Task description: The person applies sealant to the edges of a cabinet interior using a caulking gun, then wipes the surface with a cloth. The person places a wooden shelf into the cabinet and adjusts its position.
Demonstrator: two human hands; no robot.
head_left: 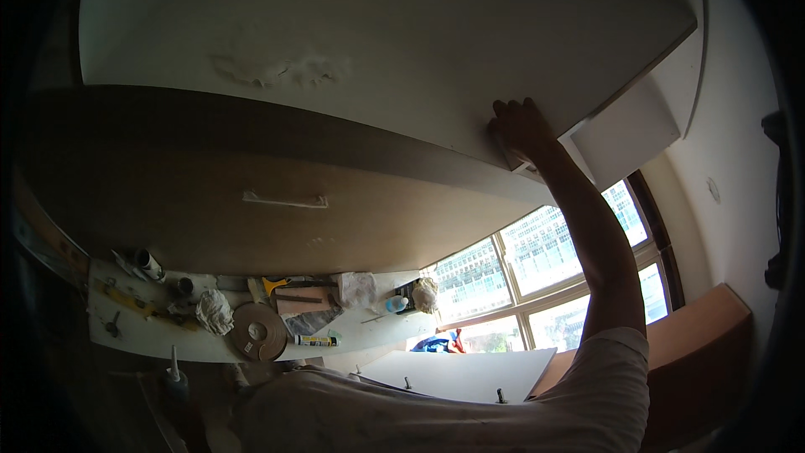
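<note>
Nearest is the person's pale shirt (352, 411). To its left stands a nozzled bottle (173, 377); shapes beneath it are too dark to read, so the left hand's state cannot be told. The right hand (524, 132), arm raised, has fingers bent against the pale panel (419, 25) at its lower right corner; whether it grips anything is unclear. The panel spans the upper view, a rough patch (285, 71) near its lower edge, left of centre. Below is a brown board (168, 184) bearing a pale strip (285, 200). On the white surface (369, 337): a brown roll (245, 346) at its lower edge, crumpled cloth (215, 312) just beside, a blue-tinted bottle (396, 304) toward the right end. Farthest, a window (537, 252).
</note>
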